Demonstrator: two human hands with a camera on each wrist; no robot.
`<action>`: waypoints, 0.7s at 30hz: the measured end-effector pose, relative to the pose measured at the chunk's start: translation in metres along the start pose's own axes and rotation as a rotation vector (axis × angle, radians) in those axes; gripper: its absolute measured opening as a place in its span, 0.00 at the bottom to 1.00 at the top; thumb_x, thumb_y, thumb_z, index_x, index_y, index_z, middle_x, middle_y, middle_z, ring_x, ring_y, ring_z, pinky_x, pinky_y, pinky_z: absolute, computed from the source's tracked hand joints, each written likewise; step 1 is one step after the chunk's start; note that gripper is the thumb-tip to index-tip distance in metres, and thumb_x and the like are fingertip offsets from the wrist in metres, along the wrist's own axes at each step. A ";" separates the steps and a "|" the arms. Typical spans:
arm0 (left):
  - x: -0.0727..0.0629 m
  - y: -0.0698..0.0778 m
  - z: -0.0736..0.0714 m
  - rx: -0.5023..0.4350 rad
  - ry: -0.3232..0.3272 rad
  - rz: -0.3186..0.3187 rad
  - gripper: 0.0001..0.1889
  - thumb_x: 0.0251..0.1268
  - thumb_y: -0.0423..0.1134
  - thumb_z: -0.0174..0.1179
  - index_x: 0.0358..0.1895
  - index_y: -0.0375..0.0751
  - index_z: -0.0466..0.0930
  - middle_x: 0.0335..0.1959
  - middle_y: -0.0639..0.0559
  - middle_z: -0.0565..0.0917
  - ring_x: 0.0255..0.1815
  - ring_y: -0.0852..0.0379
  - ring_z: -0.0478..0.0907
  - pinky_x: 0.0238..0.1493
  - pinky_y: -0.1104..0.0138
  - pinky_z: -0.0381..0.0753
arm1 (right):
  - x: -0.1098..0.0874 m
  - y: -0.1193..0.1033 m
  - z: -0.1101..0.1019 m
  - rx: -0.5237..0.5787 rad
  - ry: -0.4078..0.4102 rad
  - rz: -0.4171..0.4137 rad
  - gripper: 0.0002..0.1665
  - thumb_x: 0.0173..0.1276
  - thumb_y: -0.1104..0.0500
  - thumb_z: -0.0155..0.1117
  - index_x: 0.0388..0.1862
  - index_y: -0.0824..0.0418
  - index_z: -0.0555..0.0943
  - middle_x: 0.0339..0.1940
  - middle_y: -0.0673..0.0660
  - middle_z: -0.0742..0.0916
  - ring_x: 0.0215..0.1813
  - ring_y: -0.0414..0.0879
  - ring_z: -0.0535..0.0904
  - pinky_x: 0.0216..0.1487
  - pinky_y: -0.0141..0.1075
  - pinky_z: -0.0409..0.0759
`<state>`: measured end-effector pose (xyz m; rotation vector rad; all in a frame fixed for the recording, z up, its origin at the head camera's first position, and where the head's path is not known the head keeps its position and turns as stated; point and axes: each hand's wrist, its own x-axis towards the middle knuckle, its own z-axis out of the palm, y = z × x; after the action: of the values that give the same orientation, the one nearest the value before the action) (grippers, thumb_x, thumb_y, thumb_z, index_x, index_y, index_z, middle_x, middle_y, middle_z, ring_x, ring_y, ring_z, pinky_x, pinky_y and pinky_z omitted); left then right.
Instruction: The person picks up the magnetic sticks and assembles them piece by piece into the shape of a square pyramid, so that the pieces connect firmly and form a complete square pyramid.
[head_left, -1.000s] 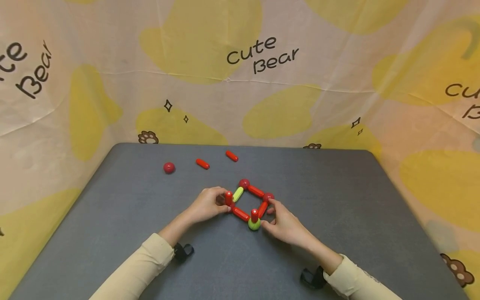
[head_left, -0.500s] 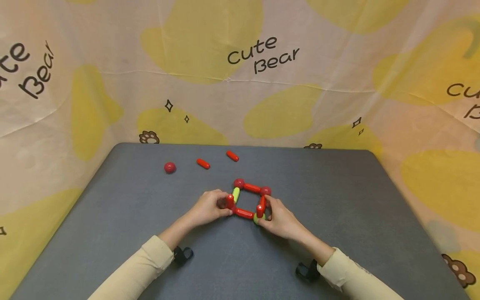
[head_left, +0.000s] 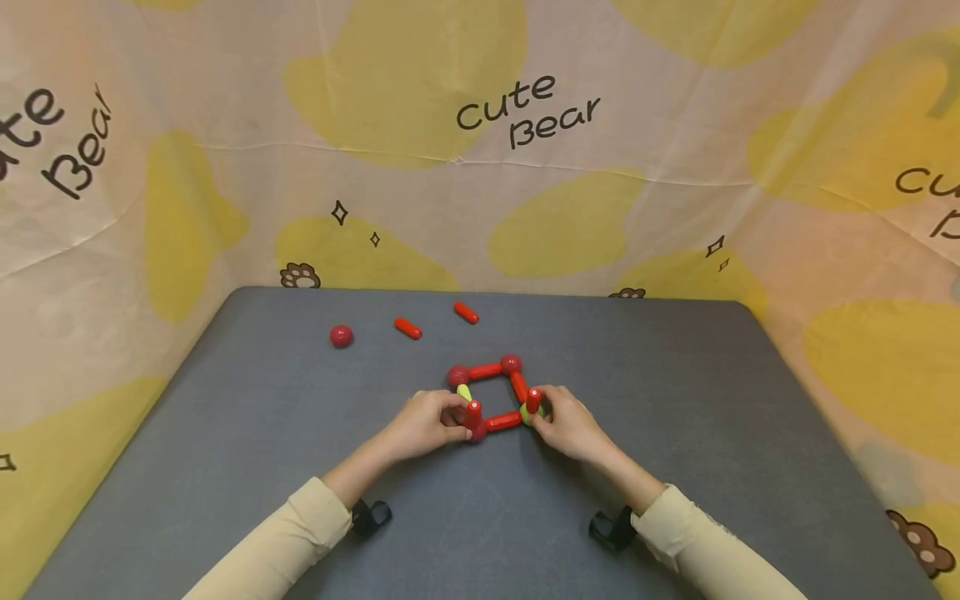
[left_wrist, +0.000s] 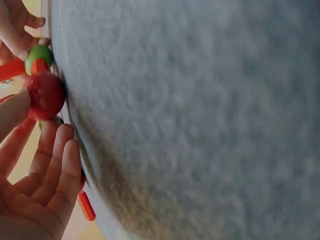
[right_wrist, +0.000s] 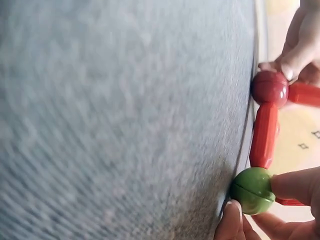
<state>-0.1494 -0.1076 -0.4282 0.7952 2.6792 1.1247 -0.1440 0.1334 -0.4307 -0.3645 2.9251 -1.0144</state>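
Note:
A four-sided frame of balls and rods lies on the grey table. My left hand pinches the red ball at its near left corner, beside an upright red rod. At the near right corner, the fingers and thumb of my right hand grip the green ball, from which another red rod stands up. A red rod joins these two balls. Red balls form the far corners. The yellow-green rod on the left side is partly hidden by my left fingers.
Behind the frame lie a loose red ball and two loose red rods, one nearer the ball and one farther right. A printed cloth rises behind the grey table. Black straps hang by both wrists.
The frame has turned counter-clockwise on the table, its near right corner moving away from me. My right hand has closed in on the green ball; my left has come slightly nearer and right.

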 end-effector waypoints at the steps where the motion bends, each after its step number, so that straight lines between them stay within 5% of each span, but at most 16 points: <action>1: 0.000 0.001 0.001 -0.007 -0.007 0.004 0.11 0.48 0.34 0.69 0.37 0.41 0.82 0.26 0.55 0.82 0.25 0.64 0.79 0.30 0.74 0.76 | 0.001 0.001 -0.001 -0.003 0.003 0.004 0.17 0.55 0.64 0.64 0.45 0.65 0.78 0.35 0.58 0.80 0.29 0.42 0.73 0.33 0.35 0.72; 11: -0.001 0.005 -0.005 -0.056 -0.050 0.007 0.13 0.51 0.32 0.66 0.42 0.40 0.82 0.30 0.54 0.84 0.27 0.65 0.78 0.29 0.74 0.76 | 0.008 0.007 -0.004 -0.008 -0.001 0.010 0.11 0.55 0.65 0.62 0.39 0.62 0.78 0.29 0.56 0.79 0.29 0.42 0.72 0.30 0.35 0.70; 21: 0.016 -0.009 -0.030 -0.041 0.191 -0.112 0.10 0.52 0.33 0.65 0.39 0.41 0.83 0.36 0.51 0.84 0.34 0.58 0.81 0.35 0.66 0.79 | 0.010 0.008 -0.003 0.007 -0.025 0.022 0.12 0.56 0.60 0.66 0.39 0.61 0.78 0.29 0.56 0.79 0.28 0.42 0.73 0.31 0.34 0.71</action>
<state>-0.1764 -0.1230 -0.4121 0.5487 2.8018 1.2825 -0.1554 0.1390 -0.4324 -0.3413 2.8961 -1.0096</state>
